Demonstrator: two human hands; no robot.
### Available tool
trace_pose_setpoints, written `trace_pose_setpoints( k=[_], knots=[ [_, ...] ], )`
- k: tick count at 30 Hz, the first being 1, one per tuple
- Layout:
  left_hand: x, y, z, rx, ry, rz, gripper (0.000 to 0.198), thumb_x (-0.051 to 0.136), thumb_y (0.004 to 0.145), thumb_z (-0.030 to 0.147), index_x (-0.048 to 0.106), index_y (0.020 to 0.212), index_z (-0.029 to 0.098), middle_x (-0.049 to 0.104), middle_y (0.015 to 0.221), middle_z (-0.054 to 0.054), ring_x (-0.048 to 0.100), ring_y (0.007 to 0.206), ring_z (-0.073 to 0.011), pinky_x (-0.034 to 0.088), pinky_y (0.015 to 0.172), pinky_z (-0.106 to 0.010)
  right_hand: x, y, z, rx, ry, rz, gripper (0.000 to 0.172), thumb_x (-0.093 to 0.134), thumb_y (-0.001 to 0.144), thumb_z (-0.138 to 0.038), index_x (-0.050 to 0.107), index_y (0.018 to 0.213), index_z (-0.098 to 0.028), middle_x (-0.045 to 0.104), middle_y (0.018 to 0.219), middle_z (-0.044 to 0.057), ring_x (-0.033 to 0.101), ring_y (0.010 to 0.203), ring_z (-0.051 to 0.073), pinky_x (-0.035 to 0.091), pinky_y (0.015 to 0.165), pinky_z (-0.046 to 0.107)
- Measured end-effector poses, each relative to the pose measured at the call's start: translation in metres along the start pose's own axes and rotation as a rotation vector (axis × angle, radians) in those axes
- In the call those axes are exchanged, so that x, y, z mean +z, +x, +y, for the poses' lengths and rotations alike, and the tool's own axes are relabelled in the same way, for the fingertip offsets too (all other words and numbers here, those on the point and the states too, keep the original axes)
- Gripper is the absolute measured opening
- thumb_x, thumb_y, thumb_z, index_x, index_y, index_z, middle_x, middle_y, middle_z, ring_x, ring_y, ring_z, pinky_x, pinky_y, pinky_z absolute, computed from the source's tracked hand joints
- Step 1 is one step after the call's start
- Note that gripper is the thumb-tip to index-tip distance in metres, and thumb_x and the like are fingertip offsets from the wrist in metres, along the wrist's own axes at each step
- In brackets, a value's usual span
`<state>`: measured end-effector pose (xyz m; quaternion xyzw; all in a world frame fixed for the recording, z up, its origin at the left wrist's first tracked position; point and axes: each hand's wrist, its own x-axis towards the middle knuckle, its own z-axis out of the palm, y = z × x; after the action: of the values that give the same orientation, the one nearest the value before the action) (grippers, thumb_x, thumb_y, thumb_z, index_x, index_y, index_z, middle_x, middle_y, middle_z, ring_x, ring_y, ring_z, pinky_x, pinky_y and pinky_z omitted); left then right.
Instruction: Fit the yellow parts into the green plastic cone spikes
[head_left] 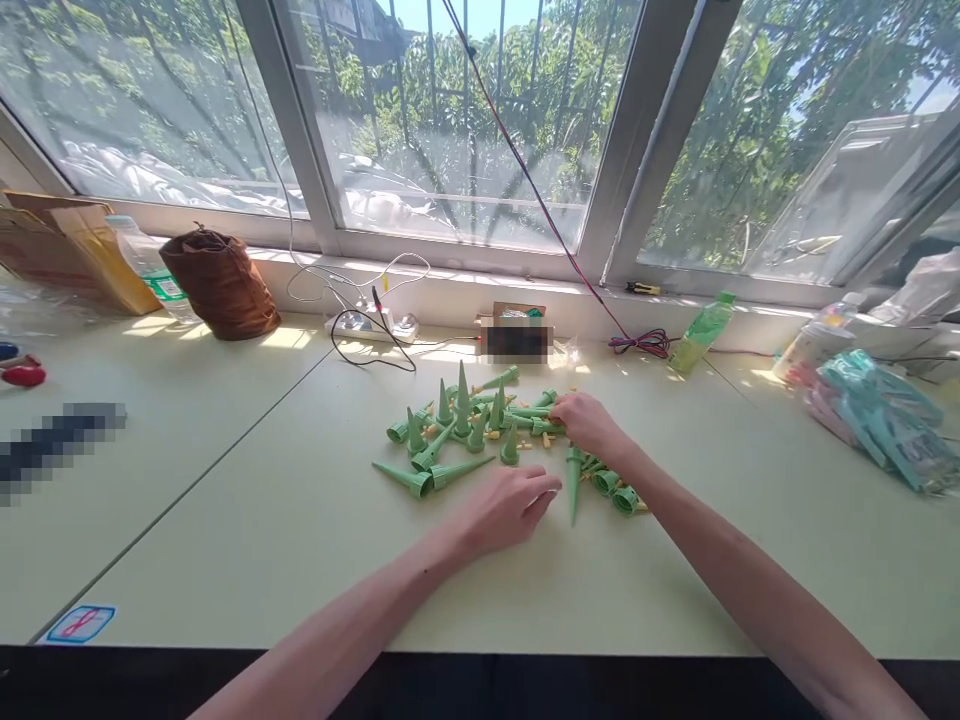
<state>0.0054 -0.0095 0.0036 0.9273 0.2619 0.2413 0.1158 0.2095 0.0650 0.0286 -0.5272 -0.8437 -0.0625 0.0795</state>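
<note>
Green plastic cone-shaped spikes [463,405] are heaped on the table before me, some upright on their caps and others on their sides. Small yellow plastic pieces [547,440] lie among them. At the heap's right side, my right hand [589,425] is closed, its fingertips pinched against the spikes; what they hold is hidden. My left hand [517,508] rests low over the table just in front of the heap. Its fingers are curled together, and their contents cannot be made out. Between and right of my hands lie more spikes, including one pointing toward me [574,485].
Along the window sill stand a brown cloth bag [221,285], a power strip with cables [371,324], a small box [516,335] and a green bottle [703,332]. Plastic packets [881,410] lie at right. A seam crosses the pale table [247,540] on the left.
</note>
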Motion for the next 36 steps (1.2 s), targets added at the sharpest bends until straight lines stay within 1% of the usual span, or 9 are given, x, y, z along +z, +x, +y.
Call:
trace_pose_setpoints(
  k=[7, 10, 13, 17, 21, 24, 26, 30, 36],
  knots=[
    [-0.001, 0.0, 0.001, 0.006, -0.011, 0.011, 0.027, 0.041, 0.095, 0.017, 0.064, 0.083, 0.02, 0.06, 0.07, -0.002, 0.054, 0.059, -0.0135, 0.031, 0.055, -0.026, 0.004, -0.001, 0.001, 0.003, -0.082, -0.058, 0.026, 0.055, 0.081, -0.002, 0.067, 0.065, -0.018, 0.064, 0.074, 0.004, 0.055, 0.068, 0.015, 0.027, 0.057, 0.025],
    [-0.001, 0.0, 0.001, -0.018, -0.052, 0.071, 0.028, 0.04, 0.096, 0.017, 0.065, 0.085, 0.02, 0.062, 0.072, -0.003, 0.055, 0.06, -0.0135, 0.034, 0.056, -0.026, 0.003, -0.003, 0.002, 0.023, -0.059, -0.031, 0.025, 0.054, 0.087, -0.007, 0.064, 0.067, -0.017, 0.062, 0.076, 0.004, 0.054, 0.066, 0.014, 0.029, 0.057, 0.025],
    [-0.001, 0.001, 0.0, -0.091, -0.124, 0.168, 0.026, 0.041, 0.097, 0.022, 0.065, 0.089, 0.02, 0.064, 0.074, -0.003, 0.055, 0.06, -0.0122, 0.037, 0.057, -0.024, -0.006, -0.009, -0.004, 0.062, 0.002, 0.069, 0.023, 0.051, 0.093, -0.013, 0.063, 0.074, -0.017, 0.06, 0.08, 0.005, 0.055, 0.068, 0.014, 0.034, 0.06, 0.025],
    [0.0, 0.004, -0.004, -0.242, -0.197, 0.392, 0.016, 0.047, 0.095, 0.03, 0.059, 0.09, 0.02, 0.057, 0.063, 0.003, 0.048, 0.051, -0.0092, 0.037, 0.054, -0.022, -0.017, -0.022, -0.027, 0.08, 0.182, 0.332, 0.015, 0.045, 0.097, -0.018, 0.059, 0.091, -0.018, 0.059, 0.091, 0.007, 0.057, 0.081, 0.018, 0.042, 0.069, 0.026],
    [0.0, 0.006, -0.011, -0.335, -0.243, 0.526, 0.01, 0.049, 0.094, 0.031, 0.051, 0.093, 0.022, 0.047, 0.057, 0.007, 0.042, 0.046, -0.0081, 0.035, 0.049, -0.02, -0.01, -0.035, -0.049, 0.035, 0.377, 0.521, 0.015, 0.04, 0.1, -0.022, 0.054, 0.095, -0.02, 0.058, 0.093, 0.007, 0.056, 0.089, 0.02, 0.046, 0.079, 0.03],
    [-0.003, 0.006, -0.014, -0.377, -0.259, 0.581, 0.012, 0.052, 0.092, 0.031, 0.046, 0.099, 0.022, 0.05, 0.065, 0.007, 0.042, 0.045, -0.0067, 0.035, 0.048, -0.02, 0.002, -0.041, -0.057, 0.019, 0.467, 0.563, 0.016, 0.039, 0.1, -0.023, 0.054, 0.097, -0.021, 0.059, 0.092, 0.007, 0.057, 0.088, 0.02, 0.048, 0.08, 0.031],
    [-0.006, 0.007, -0.014, -0.388, -0.24, 0.615, 0.017, 0.053, 0.091, 0.03, 0.046, 0.104, 0.022, 0.055, 0.078, 0.004, 0.043, 0.045, -0.0052, 0.037, 0.049, -0.02, 0.007, -0.044, -0.06, 0.016, 0.514, 0.571, 0.017, 0.039, 0.1, -0.023, 0.056, 0.101, -0.02, 0.059, 0.092, 0.007, 0.058, 0.088, 0.02, 0.049, 0.08, 0.032],
    [-0.01, 0.007, -0.016, -0.392, -0.183, 0.599, 0.023, 0.056, 0.09, 0.028, 0.048, 0.11, 0.021, 0.061, 0.098, -0.002, 0.046, 0.047, -0.0048, 0.041, 0.052, -0.022, 0.011, -0.047, -0.07, 0.038, 0.608, 0.557, 0.026, 0.036, 0.102, -0.023, 0.059, 0.114, -0.022, 0.062, 0.101, 0.008, 0.061, 0.094, 0.02, 0.05, 0.082, 0.032],
    [-0.007, 0.005, -0.024, -0.426, -0.138, 0.439, 0.022, 0.057, 0.089, 0.03, 0.053, 0.108, 0.018, 0.061, 0.079, 0.001, 0.046, 0.047, -0.0088, 0.039, 0.053, -0.024, 0.017, -0.045, -0.078, 0.048, 0.678, 0.544, 0.024, 0.04, 0.101, -0.022, 0.063, 0.109, -0.022, 0.064, 0.098, 0.006, 0.062, 0.089, 0.016, 0.05, 0.079, 0.027]
  ],
)
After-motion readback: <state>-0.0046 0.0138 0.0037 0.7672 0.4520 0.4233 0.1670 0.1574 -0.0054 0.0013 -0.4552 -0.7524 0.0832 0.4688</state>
